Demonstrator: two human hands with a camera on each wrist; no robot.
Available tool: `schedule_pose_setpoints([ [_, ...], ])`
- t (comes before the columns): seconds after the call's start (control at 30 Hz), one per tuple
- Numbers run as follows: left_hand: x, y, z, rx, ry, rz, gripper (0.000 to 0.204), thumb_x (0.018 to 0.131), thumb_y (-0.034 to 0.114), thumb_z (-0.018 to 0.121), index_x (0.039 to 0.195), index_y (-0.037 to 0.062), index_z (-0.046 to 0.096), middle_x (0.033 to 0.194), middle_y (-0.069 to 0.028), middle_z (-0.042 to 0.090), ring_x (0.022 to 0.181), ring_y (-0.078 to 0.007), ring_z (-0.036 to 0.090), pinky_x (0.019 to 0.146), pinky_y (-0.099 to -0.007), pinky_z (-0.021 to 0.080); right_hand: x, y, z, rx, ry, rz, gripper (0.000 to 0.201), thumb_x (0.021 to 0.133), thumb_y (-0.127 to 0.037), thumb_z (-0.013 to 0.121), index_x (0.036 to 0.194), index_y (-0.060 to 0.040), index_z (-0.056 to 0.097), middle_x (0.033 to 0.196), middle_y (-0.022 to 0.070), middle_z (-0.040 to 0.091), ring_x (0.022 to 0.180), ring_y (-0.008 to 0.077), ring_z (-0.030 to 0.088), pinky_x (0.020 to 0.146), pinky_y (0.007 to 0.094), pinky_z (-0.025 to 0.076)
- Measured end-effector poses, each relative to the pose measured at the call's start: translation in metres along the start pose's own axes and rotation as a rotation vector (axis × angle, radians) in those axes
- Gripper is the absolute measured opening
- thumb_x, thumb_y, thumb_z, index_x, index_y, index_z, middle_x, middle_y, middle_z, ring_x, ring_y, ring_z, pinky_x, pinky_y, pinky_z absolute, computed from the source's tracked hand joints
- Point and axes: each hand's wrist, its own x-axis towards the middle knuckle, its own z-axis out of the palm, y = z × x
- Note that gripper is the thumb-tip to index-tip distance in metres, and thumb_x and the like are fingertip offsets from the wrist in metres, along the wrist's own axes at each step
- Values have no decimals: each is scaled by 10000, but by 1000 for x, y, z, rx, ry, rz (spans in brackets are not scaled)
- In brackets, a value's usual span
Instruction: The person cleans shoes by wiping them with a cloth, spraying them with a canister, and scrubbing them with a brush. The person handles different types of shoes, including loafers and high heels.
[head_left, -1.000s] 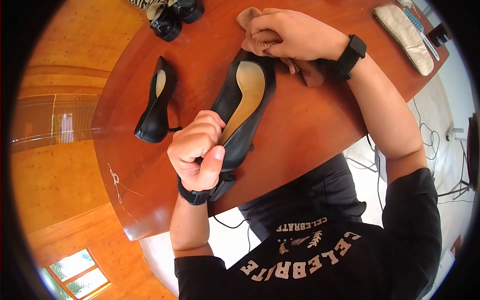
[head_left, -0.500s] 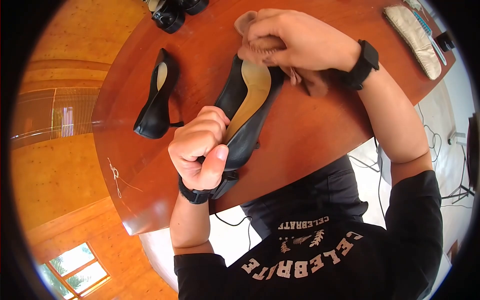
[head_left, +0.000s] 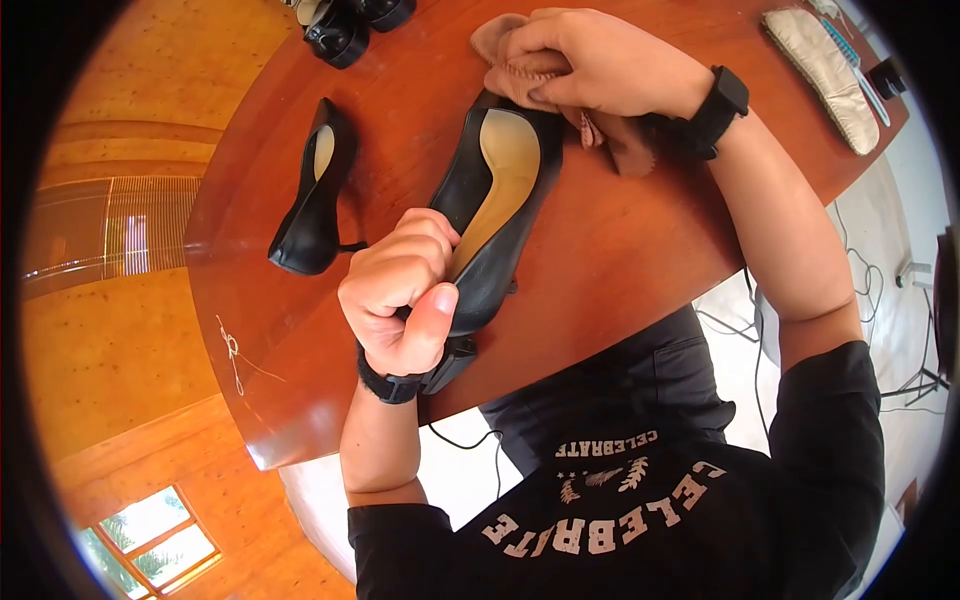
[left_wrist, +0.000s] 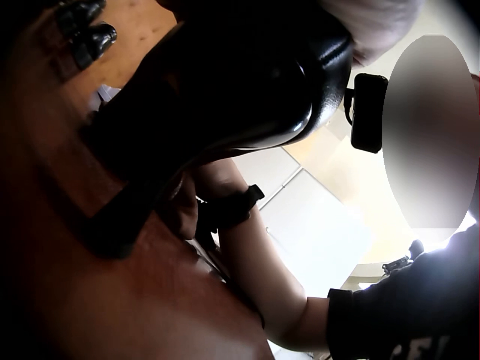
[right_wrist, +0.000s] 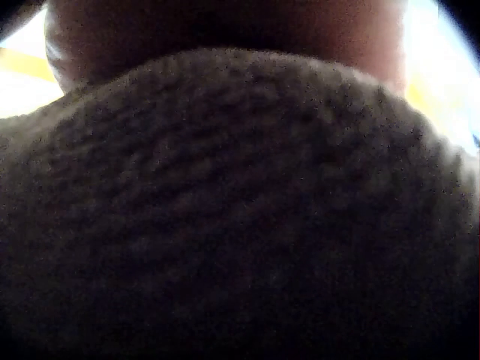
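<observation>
My left hand (head_left: 395,290) grips a black high-heeled shoe (head_left: 487,290) by its heel end, fingers curled over the side and inside the opening. The shoe's tan insole faces up, and its toe points away from me. In the left wrist view the shoe's glossy black side (left_wrist: 277,105) fills the top, with the heel below it. A brown cloth (head_left: 625,145) is bunched in my right hand (head_left: 610,65), which holds it against the toe and hides the tip. Close up, the cloth's ribbed weave (right_wrist: 240,202) covers most of the right wrist view.
The matching black shoe (head_left: 318,200) lies on its side on the reddish wooden table (head_left: 600,240), left of my left hand. Another black pair (head_left: 335,35) stands at the far edge. A beige pouch (head_left: 820,80) and a teal brush (head_left: 840,45) lie far right. A thin string (head_left: 232,350) lies near the left edge.
My right hand with the cloth moved down over the toe opening, then back up to the toe tip. My left hand keeps its grip; the shoe shifted slightly right.
</observation>
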Motion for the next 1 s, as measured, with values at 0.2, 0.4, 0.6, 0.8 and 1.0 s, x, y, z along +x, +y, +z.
schedule_pose_setpoints([
  [0.2,-1,-1,-1,-3,0,9,391,785,58,651,580,63,318,552,-46,363,528,-205,347,635,-396,410,2,15,0,-105,52,-111,92,781,-37,611,845,-2,554,752,135,611,732,304,643,697,404,512],
  [0.4,0,0,-1,5,-3,5,380,779,48,642,579,63,318,546,-45,352,526,-203,347,631,-394,410,5,14,3,-38,-19,-121,84,776,-37,601,838,-14,548,755,128,598,739,302,637,699,405,510],
  [0.6,0,-1,0,4,-1,1,385,779,47,643,575,64,317,542,-43,347,524,-202,344,631,-392,412,3,20,1,-222,154,-13,127,800,-92,629,871,-4,574,941,152,662,894,362,662,792,454,505],
  [0.8,-2,1,0,29,6,-22,400,815,125,647,581,69,327,549,-29,341,538,-188,347,662,-412,398,3,19,0,-307,141,-83,152,793,-106,644,881,2,585,990,174,656,939,393,647,823,473,501],
  [1.0,0,0,0,20,-5,-14,387,794,83,643,578,65,323,550,-37,351,532,-197,348,645,-402,405,3,-2,3,-178,14,-48,160,794,-102,654,854,-4,543,994,178,642,960,406,620,824,480,488],
])
